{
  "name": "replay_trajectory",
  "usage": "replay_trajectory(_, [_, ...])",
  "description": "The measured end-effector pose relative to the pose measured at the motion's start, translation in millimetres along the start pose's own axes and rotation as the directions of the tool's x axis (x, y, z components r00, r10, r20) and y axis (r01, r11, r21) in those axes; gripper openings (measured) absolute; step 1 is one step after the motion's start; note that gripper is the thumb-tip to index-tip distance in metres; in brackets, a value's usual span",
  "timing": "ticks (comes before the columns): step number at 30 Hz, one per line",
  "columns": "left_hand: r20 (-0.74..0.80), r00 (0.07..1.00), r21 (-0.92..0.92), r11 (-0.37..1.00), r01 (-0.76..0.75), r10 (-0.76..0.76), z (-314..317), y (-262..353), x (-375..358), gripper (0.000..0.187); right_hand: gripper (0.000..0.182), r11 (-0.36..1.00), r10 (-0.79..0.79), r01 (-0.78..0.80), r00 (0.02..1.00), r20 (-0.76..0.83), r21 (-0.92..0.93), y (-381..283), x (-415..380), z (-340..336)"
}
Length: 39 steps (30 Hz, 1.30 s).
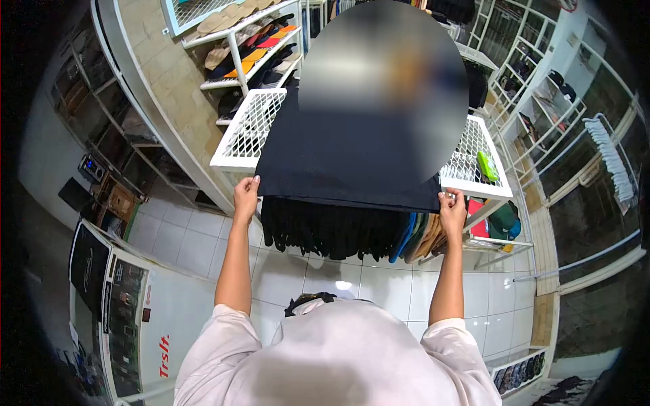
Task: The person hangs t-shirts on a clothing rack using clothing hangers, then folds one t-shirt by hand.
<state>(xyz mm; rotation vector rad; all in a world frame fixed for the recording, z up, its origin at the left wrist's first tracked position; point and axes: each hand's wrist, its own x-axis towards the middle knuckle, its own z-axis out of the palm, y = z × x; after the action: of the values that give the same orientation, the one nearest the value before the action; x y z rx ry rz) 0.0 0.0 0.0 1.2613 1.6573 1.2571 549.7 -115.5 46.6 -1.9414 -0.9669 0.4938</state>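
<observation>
A black T-shirt (338,152) lies spread flat over a white mesh-topped table, its hem along the near edge. A round blur hides its far part. My left hand (246,196) pinches the left corner of the hem, thumb on top. At the opposite corner, my right hand (452,206) has its fingers closed on the cloth. The hem is stretched fairly straight between both hands, and two fabric layers show along it.
The white mesh table (252,125) shows on both sides of the cloth; a bright green object (487,166) lies on its right part. Below hang several dark garments (325,230). Caps (261,54) fill a rack at the back left. Green caps (503,220) sit low at right.
</observation>
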Motion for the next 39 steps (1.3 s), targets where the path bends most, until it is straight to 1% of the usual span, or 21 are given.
replay_trajectory(2, [0.012,0.995,0.015,0.994,-0.104,0.104,-2,-5,16,0.030,0.034,0.976,-0.207,0.195,0.970,-0.131,-0.096,18,1,21])
replay_trajectory(3, [0.028,0.998,-0.018,0.998,-0.059,0.059,14,-27,-13,0.030,0.034,0.970,-0.210,0.191,0.970,-0.121,-0.153,35,-8,-1])
replay_trajectory(5, [-0.090,0.988,0.022,0.992,-0.127,0.128,11,-28,-5,0.030,0.032,0.906,-0.422,0.387,0.841,-0.339,-0.170,45,-13,20])
replay_trajectory(6, [-0.137,0.976,0.120,0.981,-0.152,0.168,9,-17,-14,0.029,0.031,0.933,-0.341,0.359,0.870,-0.356,-0.017,29,-28,24])
replay_trajectory(7, [-0.156,0.975,0.111,0.984,-0.142,0.158,11,-12,-26,0.029,0.031,0.939,-0.261,0.320,0.902,-0.343,0.128,3,-56,24])
replay_trajectory(9, [-0.002,0.999,-0.098,0.994,-0.046,0.046,13,-13,-60,0.029,0.025,0.913,-0.269,0.352,0.899,-0.346,0.207,-12,-86,39])
replay_trajectory(11, [0.051,0.999,-0.106,0.994,0.019,-0.014,17,-25,-97,0.028,0.022,0.898,-0.326,0.377,0.917,-0.231,0.229,-24,-119,62])
replay_trajectory(13, [0.097,0.989,-0.168,0.978,0.124,-0.109,21,-46,-133,0.028,0.021,0.877,-0.313,0.285,0.950,0.012,0.387,-21,-143,95])
replay_trajectory(16, [0.069,0.969,-0.170,0.954,0.247,-0.239,17,-55,-185,0.033,0.020,0.877,-0.359,0.193,0.871,0.335,0.440,-46,-174,132])
replay_trajectory(17, [0.041,0.955,-0.192,0.935,0.297,-0.295,14,-53,-201,0.034,0.019,0.884,-0.375,0.174,0.819,0.434,0.435,-51,-179,144])
replay_trajectory(19, [-0.038,0.940,-0.206,0.923,0.325,-0.340,9,-62,-221,0.034,0.018,0.894,-0.432,0.232,0.673,0.600,0.384,-75,-182,158])
replay_trajectory(21, [-0.142,0.909,-0.229,0.906,0.356,-0.393,0,-64,-243,0.035,0.018,0.861,-0.508,0.304,0.504,0.699,0.407,-96,-183,177])
replay_trajectory(23, [-0.259,0.880,-0.201,0.913,0.354,-0.398,-11,-56,-264,0.036,0.018,0.817,-0.564,0.358,0.328,0.758,0.452,-115,-185,189])
replay_trajectory(24, [-0.369,0.866,-0.237,0.935,0.262,-0.336,-9,-68,-274,0.036,0.017,0.782,-0.590,0.398,0.223,0.776,0.480,-123,-187,195])
replay_trajectory(28, [-0.610,0.675,-0.349,0.905,0.244,-0.417,-2,-59,-340,0.037,0.016,0.695,-0.611,0.402,-0.107,0.785,0.596,-138,-207,212])
replay_trajectory(29, [-0.664,0.605,-0.371,0.896,0.243,-0.439,5,-61,-358,0.037,0.016,0.695,-0.616,0.342,-0.171,0.769,0.632,-131,-215,222])
replay_trajectory(31, [-0.721,0.503,-0.391,0.879,0.273,-0.477,25,-63,-403,0.037,0.016,0.704,-0.530,0.351,-0.320,0.785,0.618,-125,-234,227])
replay_trajectory(33, [-0.796,0.378,-0.412,0.881,0.233,-0.472,51,-66,-449,0.037,0.017,0.642,-0.549,0.296,-0.465,0.694,0.707,-108,-260,235])
replay_trajectory(36, [-0.863,0.149,-0.457,0.872,0.175,-0.482,95,-62,-519,0.037,0.017,0.669,-0.341,0.322,-0.667,0.662,0.670,-102,-308,208])
replay_trajectory(38, [-0.858,0.020,-0.492,0.832,0.256,-0.513,116,-51,-558,0.029,0.017,0.680,-0.286,0.255,-0.771,0.569,0.687,-84,-339,200])
replay_trajectory(39, [-0.862,-0.033,-0.497,0.833,0.243,-0.505,121,-45,-574,0.029,0.017,0.697,-0.266,0.206,-0.816,0.514,0.687,-73,-358,195])
